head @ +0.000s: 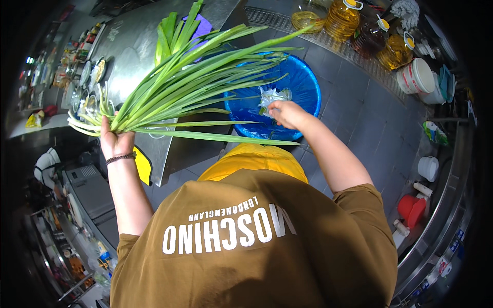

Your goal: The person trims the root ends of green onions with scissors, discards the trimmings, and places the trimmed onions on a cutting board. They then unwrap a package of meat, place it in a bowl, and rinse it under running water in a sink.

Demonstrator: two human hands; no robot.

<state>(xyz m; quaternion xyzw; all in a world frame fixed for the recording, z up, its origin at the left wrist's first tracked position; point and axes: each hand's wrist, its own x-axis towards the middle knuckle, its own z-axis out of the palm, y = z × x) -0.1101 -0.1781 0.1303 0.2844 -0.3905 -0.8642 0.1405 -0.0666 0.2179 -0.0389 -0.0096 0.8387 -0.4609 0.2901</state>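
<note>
My left hand (116,142) grips a large bunch of green onions (173,84) near the white root ends, at the steel table's edge. The long leaves fan out to the right, some of them over a round bin lined with a blue plastic bag (314,86). Over the bin, my right hand (289,114) has its fingers curled together. Whether anything is between them I cannot tell. Crumpled clear plastic (269,95) and bits of green leaf lie inside, just beyond those fingers. More thick green stalks (165,36) rest on the table behind the bunch.
The steel table (131,34) carries glass bowls and a purple item (202,29). Oil jugs (342,21) and white buckets (416,76) line the drain grating on the right. A red dipper (411,211) sits lower right. Something yellow (142,165) hangs by the table corner.
</note>
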